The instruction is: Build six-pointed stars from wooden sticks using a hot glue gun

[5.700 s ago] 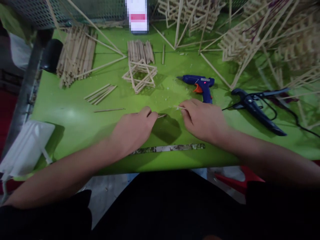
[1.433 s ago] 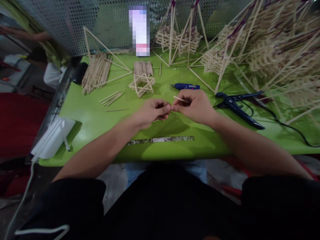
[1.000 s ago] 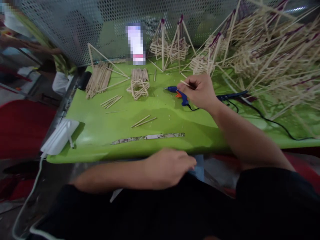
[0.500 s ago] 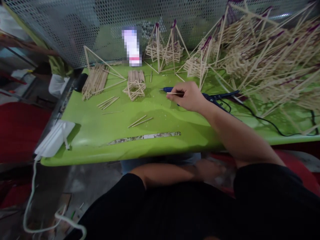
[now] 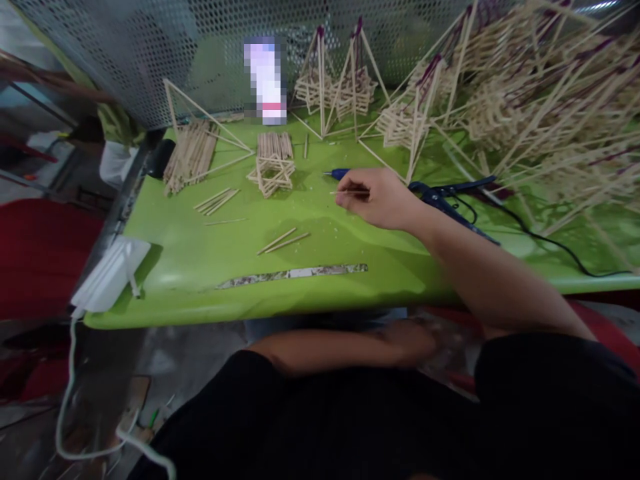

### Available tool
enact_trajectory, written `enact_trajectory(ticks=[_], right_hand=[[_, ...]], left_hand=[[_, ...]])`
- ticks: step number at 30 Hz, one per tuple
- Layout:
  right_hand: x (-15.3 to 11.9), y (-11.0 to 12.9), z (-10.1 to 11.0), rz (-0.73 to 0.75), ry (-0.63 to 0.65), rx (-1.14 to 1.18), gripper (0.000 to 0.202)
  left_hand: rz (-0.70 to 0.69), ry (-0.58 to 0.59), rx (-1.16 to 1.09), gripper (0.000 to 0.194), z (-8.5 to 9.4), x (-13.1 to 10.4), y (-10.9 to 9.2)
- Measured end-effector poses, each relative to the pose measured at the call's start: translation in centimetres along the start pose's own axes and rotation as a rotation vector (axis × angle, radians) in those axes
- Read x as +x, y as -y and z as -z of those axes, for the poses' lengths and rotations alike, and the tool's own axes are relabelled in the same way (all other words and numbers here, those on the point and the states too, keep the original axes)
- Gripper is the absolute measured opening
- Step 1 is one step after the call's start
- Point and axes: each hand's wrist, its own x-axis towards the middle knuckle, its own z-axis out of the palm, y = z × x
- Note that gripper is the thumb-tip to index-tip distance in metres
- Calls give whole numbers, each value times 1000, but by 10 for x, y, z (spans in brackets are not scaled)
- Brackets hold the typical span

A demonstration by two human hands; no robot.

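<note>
My right hand (image 5: pixel 375 197) hovers over the green table with a thin wooden stick (image 5: pixel 345 193) pinched between thumb and fingers. Just behind it lies a blue glue gun (image 5: pixel 437 193), its nozzle pointing left and its middle hidden by the hand. To the left, a small star-shaped stick frame (image 5: pixel 273 175) rests against a stack of short sticks (image 5: pixel 275 144). Two loose sticks (image 5: pixel 283 241) lie nearer the front edge. Below the table edge, my left hand (image 5: pixel 413 341) lies across my lap, dim and blurred, so its fingers cannot be made out.
Finished-looking stick frames with purple ties (image 5: pixel 520 100) crowd the right and back. A stick bundle (image 5: pixel 193 155) and a triangular stick frame stand back left. A lit phone (image 5: pixel 267 83) leans on the mesh panel. A white power strip (image 5: pixel 113 273) sits at the left corner; a black cord (image 5: pixel 555 243) runs right.
The camera view has shifted slightly. My right hand still pinches the stick, now a little nearer the table front relative to the glue gun nozzle. My left hand stays in my lap.
</note>
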Motion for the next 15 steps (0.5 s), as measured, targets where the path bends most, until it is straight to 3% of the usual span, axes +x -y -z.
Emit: enact_trajectory(ticks=[2, 4, 8, 12, 15], right_hand=[[-1, 2, -2, -14, -6, -27, 16], [-1, 3, -5, -24, -22, -59, 15], [-3, 5, -12, -27, -55, -48, 13], [-6, 4, -19, 24, -62, -122, 11], [-9, 5, -30, 24, -28, -193, 16]], left_hand=[[-32, -35, -33, 48, 18, -25, 0], [-7, -53, -32, 28, 42, -57, 0], [28, -146, 19, 48, 119, -127, 16], [415, -88, 154, 32, 209, -182, 73], [571, 26, 231, 37, 247, -208, 129]])
